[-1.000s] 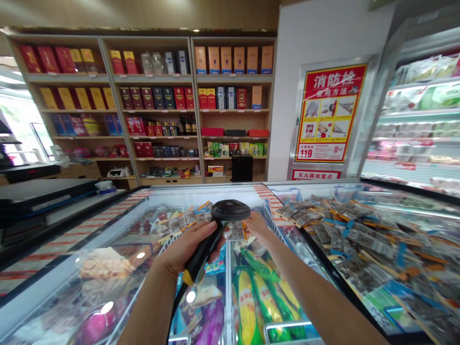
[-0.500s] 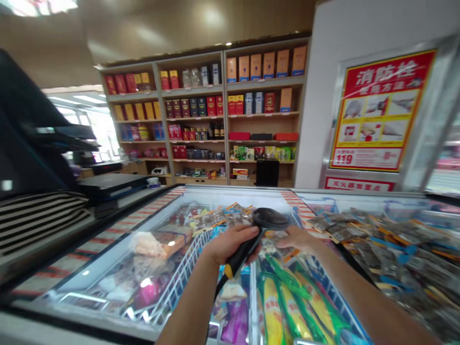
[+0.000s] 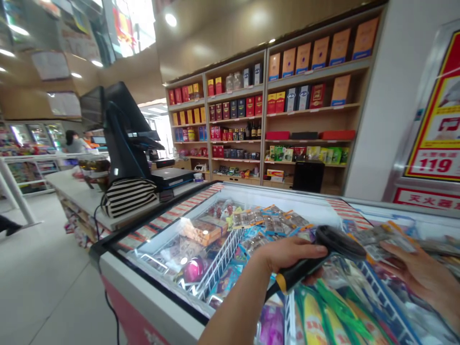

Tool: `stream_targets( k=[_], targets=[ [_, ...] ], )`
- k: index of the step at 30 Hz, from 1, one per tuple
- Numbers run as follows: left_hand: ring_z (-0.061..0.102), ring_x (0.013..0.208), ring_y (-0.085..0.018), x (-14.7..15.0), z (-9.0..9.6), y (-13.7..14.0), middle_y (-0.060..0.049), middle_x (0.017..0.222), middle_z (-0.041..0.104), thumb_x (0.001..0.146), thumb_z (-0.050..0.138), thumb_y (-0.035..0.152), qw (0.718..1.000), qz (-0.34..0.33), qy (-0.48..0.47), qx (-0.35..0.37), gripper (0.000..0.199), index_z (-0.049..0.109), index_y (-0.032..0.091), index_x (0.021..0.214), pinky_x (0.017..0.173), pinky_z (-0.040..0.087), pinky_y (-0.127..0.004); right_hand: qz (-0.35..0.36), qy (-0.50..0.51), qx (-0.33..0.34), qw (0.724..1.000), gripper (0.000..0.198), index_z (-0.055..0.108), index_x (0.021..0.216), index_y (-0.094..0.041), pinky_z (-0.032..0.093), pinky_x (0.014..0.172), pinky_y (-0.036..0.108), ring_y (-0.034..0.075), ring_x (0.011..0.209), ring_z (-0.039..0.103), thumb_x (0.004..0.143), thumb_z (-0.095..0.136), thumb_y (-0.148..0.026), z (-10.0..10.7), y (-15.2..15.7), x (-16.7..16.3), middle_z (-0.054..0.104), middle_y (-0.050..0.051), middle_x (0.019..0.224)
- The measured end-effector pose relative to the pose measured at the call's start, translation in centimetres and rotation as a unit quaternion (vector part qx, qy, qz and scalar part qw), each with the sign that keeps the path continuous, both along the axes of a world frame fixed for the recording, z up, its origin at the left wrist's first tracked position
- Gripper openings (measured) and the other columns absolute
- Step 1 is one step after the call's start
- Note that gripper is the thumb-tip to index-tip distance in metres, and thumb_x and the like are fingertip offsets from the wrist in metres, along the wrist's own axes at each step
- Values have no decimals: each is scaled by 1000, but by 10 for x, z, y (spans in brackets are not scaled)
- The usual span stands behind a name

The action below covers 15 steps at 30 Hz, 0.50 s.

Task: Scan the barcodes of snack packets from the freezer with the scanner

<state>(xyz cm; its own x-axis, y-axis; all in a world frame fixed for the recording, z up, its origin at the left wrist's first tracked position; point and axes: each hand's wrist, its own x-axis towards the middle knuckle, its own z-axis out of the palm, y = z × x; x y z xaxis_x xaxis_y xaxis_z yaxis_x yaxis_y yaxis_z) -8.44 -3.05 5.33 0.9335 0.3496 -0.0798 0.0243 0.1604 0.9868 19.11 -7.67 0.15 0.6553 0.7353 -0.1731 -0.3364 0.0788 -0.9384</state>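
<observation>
Black plastic and oval-headed, the handheld scanner [image 3: 334, 244] sat in the left hand [image 3: 294, 256], right above the white chest freezer [image 3: 143, 291], its handle wrapped by clenched fingers with the thumb along the top! Down below, the white wire basket [image 3: 224, 262] was loaded: glossy blue packets [image 3: 232, 278], a shiny purple bag [image 3: 271, 327] at the near end, clear brown-filled sachets with orange and blue edges [image 3: 247, 218] spread across the far end. To the right, long green-and-yellow corn packs [image 3: 312, 316] lay beside a slanting wire wall [image 3: 391, 303]; to the left, a round magenta package [image 3: 194, 269] rested with a tan boxy pack [image 3: 204, 232] behind it. And the scanner's line? Long axis slanted, yellow-trimmed handle end low on the left, broad head higher up, pointing toward the right hand [image 3: 413, 270]. Those right fingers were grasping a bunch of clear, orange-edged packets [image 3: 383, 238], just beside the head; touching or apart, impossible to tell.
</observation>
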Motion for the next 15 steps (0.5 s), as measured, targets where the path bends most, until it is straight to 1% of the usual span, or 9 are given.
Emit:
stream_targets(
  k=[2,5,7,9,12,15],
  targets=[
    [45,41,-7,2,0,-4,1,49,49,55,61,52,1000,-24,14,8,43,51,11,65,46,36,-21,-37,52,21,998,28,56,74,-26,46,37,26,18,45,56,53,53,-6,-2,2,3,61,7,61],
    [44,40,-6,3,2,-10,1,51,49,61,57,50,999,-39,15,24,40,50,11,65,45,35,-20,-53,119,69,989,23,55,73,-21,50,43,25,16,49,59,60,47,-4,-8,4,7,61,4,59],
    [45,39,-6,1,3,-12,0,53,51,64,55,48,999,-25,0,24,37,50,11,69,41,33,-18,-47,138,108,983,20,55,75,-18,52,49,27,16,53,60,63,47,-4,-11,5,6,63,3,61],
    [46,40,-7,-1,4,-11,-1,54,51,67,53,47,1000,-1,-6,25,36,50,11,72,38,31,-17,-50,153,138,977,19,53,74,-18,53,52,26,13,54,61,63,48,-5,-14,7,4,62,-1,59],
    [48,40,-8,-2,6,-10,-2,57,53,69,52,46,999,30,-2,24,35,49,12,76,38,32,-17,-67,157,163,972,15,52,73,-17,53,54,30,13,55,61,63,50,-6,-16,10,0,62,-3,58],
    [48,40,-8,-2,7,-11,-3,57,54,70,51,46,998,46,2,36,35,48,12,72,38,32,-17,-71,165,183,967,14,52,72,-17,53,56,30,12,54,60,64,50,-6,-17,11,-4,62,-3,60]
  ],
)
